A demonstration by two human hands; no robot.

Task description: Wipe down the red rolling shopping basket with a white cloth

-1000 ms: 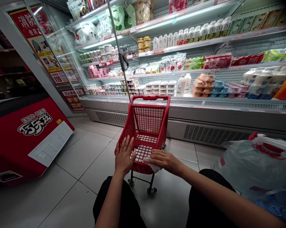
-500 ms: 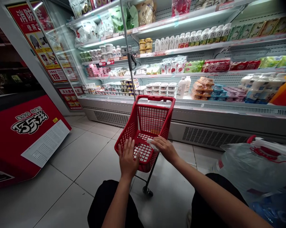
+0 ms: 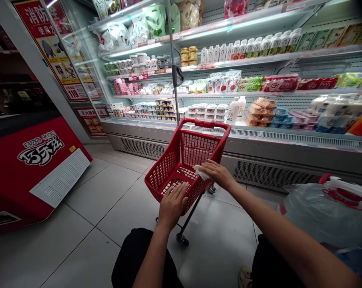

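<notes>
A red plastic shopping cart [image 3: 166, 168] on black casters stands turned at an angle in front of my knees. On the side rim at its right, my right hand [image 3: 216, 173] presses a crumpled white tissue [image 3: 201, 172] with its fingers closed over it. My left hand [image 3: 173, 204] lies on the near rim, fingers stretched out flat and together, its thumb toward the right. Nothing shows in the left hand. Through the grid of the cart's floor the tiles are visible.
Behind the cart runs an open dairy fridge [image 3: 205, 138] stocked with bottles, cups and pouches. A red chest freezer [image 3: 63, 160] stands at left. Large clear water bottles [image 3: 316, 212] are close at my right. Pale tiles [image 3: 109, 200] cover the floor.
My left hand has come down from above the cart onto its near rim. The cart has turned somewhat, and my right hand with the tissue has shifted a little up and right.
</notes>
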